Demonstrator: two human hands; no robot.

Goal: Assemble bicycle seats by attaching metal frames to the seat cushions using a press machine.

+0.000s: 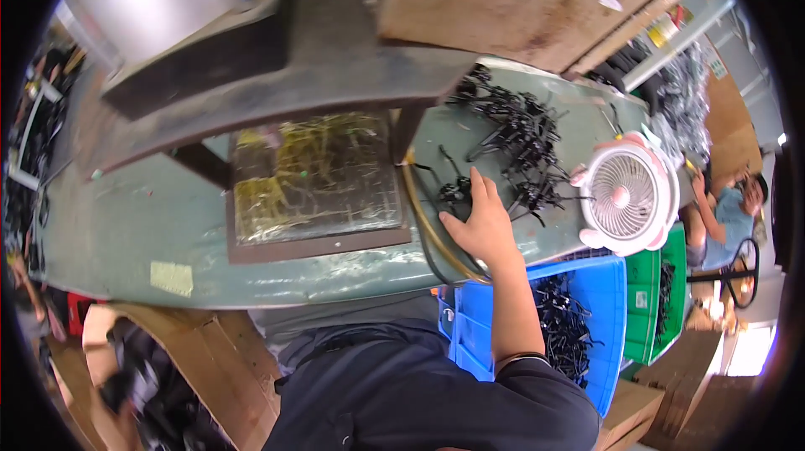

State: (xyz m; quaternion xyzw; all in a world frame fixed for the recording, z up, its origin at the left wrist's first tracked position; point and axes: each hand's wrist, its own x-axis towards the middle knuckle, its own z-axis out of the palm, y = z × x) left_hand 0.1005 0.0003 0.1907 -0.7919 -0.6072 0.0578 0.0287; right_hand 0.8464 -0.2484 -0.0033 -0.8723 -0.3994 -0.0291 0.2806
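My right hand (482,220) reaches forward onto the green worktable (126,225), palm down, fingers resting on a small black metal part (454,192); whether it grips the part cannot be seen. Just beyond it lies a heap of black metal parts (520,141). To its left a plastic-wrapped plate (314,178) sits under the dark press frame (277,74). My left hand is not in view.
A small pink and white fan (625,195) stands on the table's right end. A blue crate (579,325) with black parts and a green crate (654,300) sit below. Cardboard boxes (193,367) lie at lower left. Another person (734,208) sits at far right.
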